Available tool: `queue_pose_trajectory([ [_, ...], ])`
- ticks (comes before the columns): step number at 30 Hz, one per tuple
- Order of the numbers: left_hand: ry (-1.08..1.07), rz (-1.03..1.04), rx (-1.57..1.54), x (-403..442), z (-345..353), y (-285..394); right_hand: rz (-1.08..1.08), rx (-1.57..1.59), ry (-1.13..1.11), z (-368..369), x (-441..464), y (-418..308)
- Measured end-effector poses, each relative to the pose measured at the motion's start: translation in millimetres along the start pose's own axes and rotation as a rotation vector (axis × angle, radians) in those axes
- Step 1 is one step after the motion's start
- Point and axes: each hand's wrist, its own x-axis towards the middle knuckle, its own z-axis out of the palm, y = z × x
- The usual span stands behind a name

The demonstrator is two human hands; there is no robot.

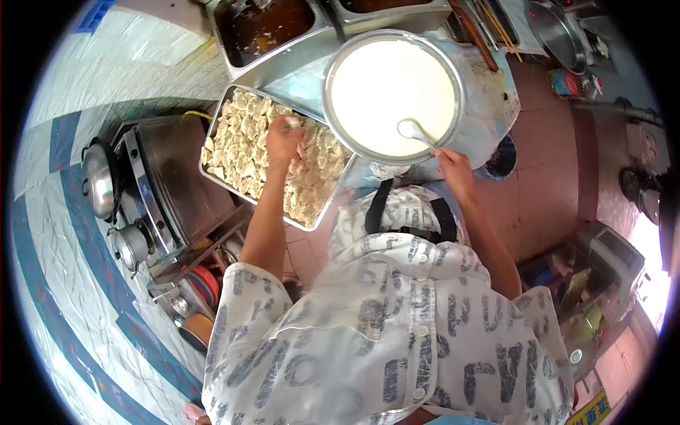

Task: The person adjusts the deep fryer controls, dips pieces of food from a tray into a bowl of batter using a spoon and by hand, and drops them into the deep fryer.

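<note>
My right hand [455, 170] grips the handle of a pale spoon [411, 129]. The spoon's bowl lies at the near edge of a creamy white liquid [393, 85], which fills a wide round metal basin [330, 113]. To the left, my left hand [285, 139] is over a metal tray [327, 210] spread with many pale brown, lumpy food pieces [244, 142]. Its fingers are curled together, and a small whitish bit shows at the fingertips. I cannot make out what that is.
Rectangular metal pans [262, 32] of dark brown liquid stand behind the tray. Chopsticks [501, 28] and other long utensils lie at the back right. A lidded wok [100, 178] and a small pot [129, 246] sit at left. A dark bucket [501, 157] stands on the tiled floor [542, 152].
</note>
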Motion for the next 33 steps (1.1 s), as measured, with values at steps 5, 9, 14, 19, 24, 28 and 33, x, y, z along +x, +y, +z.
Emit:
queue_pose_trajectory([
  [5, -0.044, -0.346, -0.881, -44, -10, 90, -0.217, -0.451, 0.285, -20, 1, -9],
  [9, -0.330, -0.527, -1.146, -67, 25, 108, -0.164, -0.671, 0.264, -23, 2, -27],
  [14, -0.464, -0.681, -1.167, -84, 78, 131, -0.207, -0.673, 0.243, -10, -2, -30],
  [19, -0.488, -0.350, -0.764, -86, 131, 135, -0.216, -0.725, 0.304, -17, -4, -25],
  [24, -0.335, 0.176, 0.003, -95, 145, 153, -0.189, -0.769, 0.296, -12, -1, -16],
  [28, -0.351, 0.163, 0.180, -91, 152, 159, -0.252, -0.729, 0.196, 1, -6, -22],
  [33, -0.408, 0.107, 0.162, -88, 148, 160, -0.232, -0.734, 0.313, 5, -9, -30],
])
